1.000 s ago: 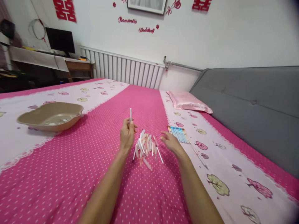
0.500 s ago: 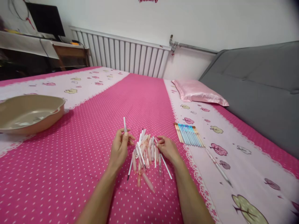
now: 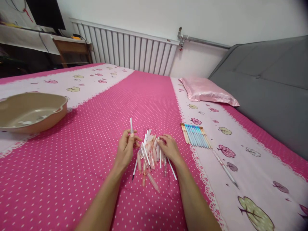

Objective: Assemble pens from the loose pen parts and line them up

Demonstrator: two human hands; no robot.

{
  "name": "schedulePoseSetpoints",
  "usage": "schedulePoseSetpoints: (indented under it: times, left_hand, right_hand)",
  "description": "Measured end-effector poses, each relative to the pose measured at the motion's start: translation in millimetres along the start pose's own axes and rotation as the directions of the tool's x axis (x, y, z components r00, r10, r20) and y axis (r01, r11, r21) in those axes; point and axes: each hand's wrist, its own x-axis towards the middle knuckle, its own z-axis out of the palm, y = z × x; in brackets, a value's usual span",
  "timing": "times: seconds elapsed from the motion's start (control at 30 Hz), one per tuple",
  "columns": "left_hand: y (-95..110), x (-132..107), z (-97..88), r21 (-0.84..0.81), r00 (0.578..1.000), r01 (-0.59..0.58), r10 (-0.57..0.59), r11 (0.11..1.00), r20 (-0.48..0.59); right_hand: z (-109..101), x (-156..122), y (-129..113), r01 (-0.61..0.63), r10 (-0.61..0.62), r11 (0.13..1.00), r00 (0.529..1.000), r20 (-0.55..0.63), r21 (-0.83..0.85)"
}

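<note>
My left hand (image 3: 125, 149) is closed round a thin white pen refill (image 3: 131, 125) that sticks up from its fingers. Right beside it, a loose pile of pink pen barrels and white refills (image 3: 148, 154) lies on the pink dotted bedspread (image 3: 72, 160). My right hand (image 3: 168, 148) rests on the right side of this pile with its fingers curled down among the pieces; whether it grips one is hidden. A neat row of blue and orange pens (image 3: 196, 136) lies to the right of my right hand.
A beige basin (image 3: 31, 110) sits at the left on the bed. A single pen (image 3: 225, 169) lies at the right on the pale printed strip. A pink pillow (image 3: 208, 92), a grey headboard (image 3: 269, 89) and a white radiator (image 3: 127, 51) stand beyond.
My view has tilted down and closer to the bed. My right hand has moved left from beside the pile onto it. My left hand keeps the refill upright.
</note>
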Motion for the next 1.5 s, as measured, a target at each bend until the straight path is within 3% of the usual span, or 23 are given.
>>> schedulePoseSetpoints:
  times: [0.07,0.17,0.3,0.43,0.57,0.73,0.83,1.0,1.1,1.2,1.33,1.5]
  left_hand:
    - [-0.7,-0.7,1.3,0.001,1.000,0.006,-0.006,1.000,0.002]
    - [-0.8,-1.4,2.8,0.003,1.000,0.012,-0.012,1.000,0.005]
    - [0.6,-2.0,2.6,0.002,1.000,0.007,-0.007,1.000,0.005]
    - [1.3,-2.0,1.2,-0.004,1.000,0.021,-0.021,1.000,0.014]
    - [1.2,-1.9,1.2,-0.002,0.999,0.024,-0.024,1.000,0.023]
    - [1.3,-2.4,2.1,-0.007,0.999,0.026,-0.026,1.000,0.024]
    - [2.1,-3.2,2.1,-0.015,1.000,0.024,-0.024,1.000,0.017]
    - [3.7,-4.6,3.2,-0.019,0.999,0.023,-0.022,1.000,0.034]
    - [3.8,-5.6,4.3,-0.012,0.999,0.023,-0.023,1.000,0.036]
    - [4.2,-6.9,4.5,0.012,0.999,0.032,-0.032,0.999,0.043]
    - [5.3,-8.8,5.6,0.022,0.996,0.045,-0.046,0.999,0.076]
    - [2.9,-11.8,11.6,0.036,0.984,0.051,-0.057,0.998,0.167]
  right_hand:
    - [3.9,-0.9,0.4,-0.013,0.014,0.999,1.000,-0.017,0.052]
    - [4.9,-2.2,-1.2,-0.097,0.097,0.953,0.995,0.013,0.286]
    - [-2.5,-2.7,-13.6,-0.256,0.248,0.745,0.964,0.100,0.616]
    - [-11.9,-0.7,-26.4,-0.263,0.344,0.605,0.938,0.051,0.751]
    - [-13.2,0.4,-26.3,-0.224,0.358,0.640,0.933,-0.028,0.735]
    - [-10.2,-2.5,-22.7,-0.348,0.360,0.624,0.923,0.138,0.699]
    - [-8.9,-4.2,-24.4,-0.342,0.354,0.621,0.925,0.138,0.705]
    - [-3.0,-6.5,-25.8,-0.361,0.237,0.657,0.932,0.273,0.662]
    - [-1.1,-5.9,-26.1,-0.329,0.209,0.677,0.944,0.257,0.658]
    - [-3.8,-3.9,-29.0,-0.278,0.208,0.618,0.960,0.189,0.736]
    - [-10.5,-2.6,-36.8,-0.225,0.258,0.466,0.960,0.111,0.856]
    - [-16.5,-4.4,-47.7,-0.204,0.269,0.358,0.957,0.109,0.911]
